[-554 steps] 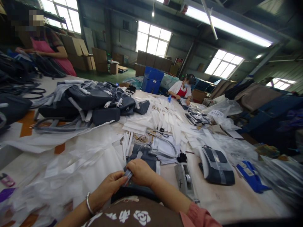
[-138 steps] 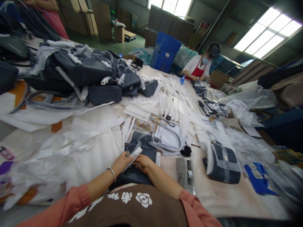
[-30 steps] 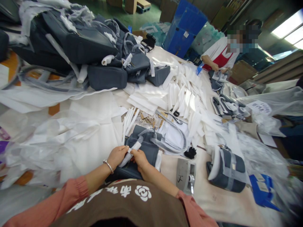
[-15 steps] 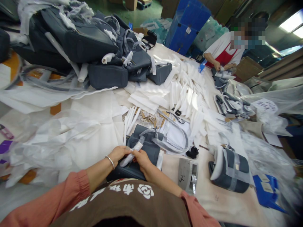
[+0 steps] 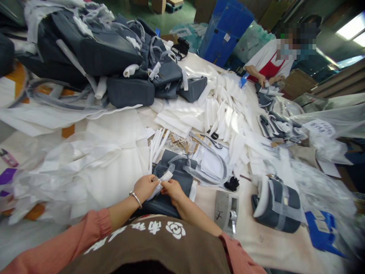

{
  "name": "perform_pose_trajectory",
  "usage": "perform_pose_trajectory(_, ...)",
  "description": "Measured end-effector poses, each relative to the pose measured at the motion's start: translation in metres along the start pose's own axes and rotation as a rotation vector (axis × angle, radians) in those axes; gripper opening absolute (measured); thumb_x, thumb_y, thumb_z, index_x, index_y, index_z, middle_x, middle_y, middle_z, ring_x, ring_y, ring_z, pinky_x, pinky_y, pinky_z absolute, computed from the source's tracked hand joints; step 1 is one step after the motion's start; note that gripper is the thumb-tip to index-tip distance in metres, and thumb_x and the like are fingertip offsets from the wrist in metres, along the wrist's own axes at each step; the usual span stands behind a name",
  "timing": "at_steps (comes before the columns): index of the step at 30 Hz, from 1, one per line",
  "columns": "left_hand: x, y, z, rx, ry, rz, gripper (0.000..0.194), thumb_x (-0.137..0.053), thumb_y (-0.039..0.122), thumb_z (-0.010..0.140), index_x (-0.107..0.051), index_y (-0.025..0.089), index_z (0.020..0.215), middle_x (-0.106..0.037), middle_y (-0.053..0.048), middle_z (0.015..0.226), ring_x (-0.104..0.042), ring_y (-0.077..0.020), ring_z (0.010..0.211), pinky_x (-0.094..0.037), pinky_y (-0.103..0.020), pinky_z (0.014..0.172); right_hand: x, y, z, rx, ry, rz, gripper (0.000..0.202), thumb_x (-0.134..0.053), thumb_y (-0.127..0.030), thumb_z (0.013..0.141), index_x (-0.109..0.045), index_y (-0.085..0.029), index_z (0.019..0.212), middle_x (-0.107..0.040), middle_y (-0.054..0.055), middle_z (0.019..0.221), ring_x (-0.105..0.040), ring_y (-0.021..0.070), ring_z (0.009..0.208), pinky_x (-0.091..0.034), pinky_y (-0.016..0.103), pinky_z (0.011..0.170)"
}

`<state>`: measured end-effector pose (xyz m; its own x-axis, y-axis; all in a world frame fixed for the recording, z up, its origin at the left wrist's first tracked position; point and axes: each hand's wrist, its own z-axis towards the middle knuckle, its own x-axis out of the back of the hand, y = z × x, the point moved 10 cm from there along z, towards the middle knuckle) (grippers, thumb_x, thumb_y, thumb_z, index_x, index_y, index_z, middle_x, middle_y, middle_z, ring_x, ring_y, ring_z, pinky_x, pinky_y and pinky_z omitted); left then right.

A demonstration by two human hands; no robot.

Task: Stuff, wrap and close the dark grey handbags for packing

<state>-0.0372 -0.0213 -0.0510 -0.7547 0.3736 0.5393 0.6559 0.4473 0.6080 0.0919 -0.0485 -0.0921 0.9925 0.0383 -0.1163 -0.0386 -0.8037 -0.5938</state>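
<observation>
A dark blue-grey handbag (image 5: 182, 178) lies on the table close to my body, its strap partly covered in clear plastic. Over the bag, a white wrapping sleeve (image 5: 167, 176) is pinched between both hands. My left hand (image 5: 145, 187), with a bracelet at the wrist, is closed on the sleeve's left side. From the right, my right hand (image 5: 173, 191) grips the same wrapping with thumb and fingers, almost touching the left. What lies inside the wrapping is hidden. A loop of plastic-covered strap (image 5: 211, 177) extends to the right of the bag.
Dark handbags (image 5: 111, 49) are heaped at the back left. White foam strips (image 5: 225, 102) cover the middle. On the right stand a metal tape dispenser (image 5: 225, 213), a wrapped bag (image 5: 285, 205) and a blue tape dispenser (image 5: 322, 230). A co-worker (image 5: 270, 62) handles a bag at the far right.
My left hand has turned and shifted slightly to the right along the wrapping, closer to my right hand. My right hand stays almost in place. The bag has barely moved.
</observation>
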Motion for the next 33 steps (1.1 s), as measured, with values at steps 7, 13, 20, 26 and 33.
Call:
perform_pose_trajectory(7,0.007,0.023,-0.012,-0.107,0.082,0.398,0.03,-0.041,0.039,0.082,-0.061,0.02,0.07,-0.064,-0.004,0.069,-0.055,-0.0169,0.063,-0.025,-0.026,0.054,-0.001,-0.003,-0.002,0.015,0.05,-0.031,0.006,-0.058,-0.018,0.068,-0.06,-0.013,0.071,-0.055,-0.002,0.047,-0.051,0.0108,0.044,-0.04,0.021,0.045)
perform_pose_trajectory(13,0.007,0.038,-0.02,-0.208,0.138,0.53,0.031,-0.038,0.032,0.085,-0.063,0.018,0.072,-0.067,-0.007,0.077,-0.059,-0.0196,0.069,-0.031,-0.029,0.062,-0.001,0.001,0.001,-0.015,0.05,-0.002,0.009,-0.059,-0.019,0.069,-0.061,-0.013,0.074,-0.056,-0.002,0.048,-0.053,0.0116,0.045,-0.042,0.021,0.046)
perform_pose_trajectory(20,-0.001,0.053,-0.038,-0.394,0.212,0.584,0.026,-0.041,0.025,0.085,-0.066,0.018,0.089,-0.068,-0.007,0.083,-0.059,-0.0204,0.075,-0.034,-0.033,0.071,0.0,0.006,0.002,-0.048,0.018,0.075,0.012,-0.063,-0.023,0.068,-0.059,-0.013,0.074,-0.057,-0.002,0.053,-0.053,0.0101,0.047,-0.044,0.021,0.049)
perform_pose_trajectory(26,-0.011,0.06,-0.054,-0.611,0.234,0.655,0.03,-0.037,0.026,0.089,-0.061,0.016,0.103,-0.064,-0.008,0.08,-0.056,-0.0197,0.075,-0.036,-0.034,0.07,-0.003,0.001,-0.003,-0.077,-0.147,0.107,0.023,-0.073,-0.025,0.06,-0.062,-0.011,0.075,-0.062,0.002,0.061,-0.057,0.0111,0.052,-0.047,0.024,0.056)
perform_pose_trajectory(33,-0.018,0.058,-0.063,-0.667,0.194,0.677,0.036,-0.035,0.027,0.09,-0.056,0.011,0.114,-0.063,-0.012,0.086,-0.056,-0.0195,0.072,-0.041,-0.032,0.065,-0.007,-0.017,-0.02,-0.093,-0.283,0.132,0.023,-0.071,-0.026,0.061,-0.064,-0.01,0.076,-0.063,0.003,0.061,-0.06,0.0122,0.056,-0.047,0.024,0.059)
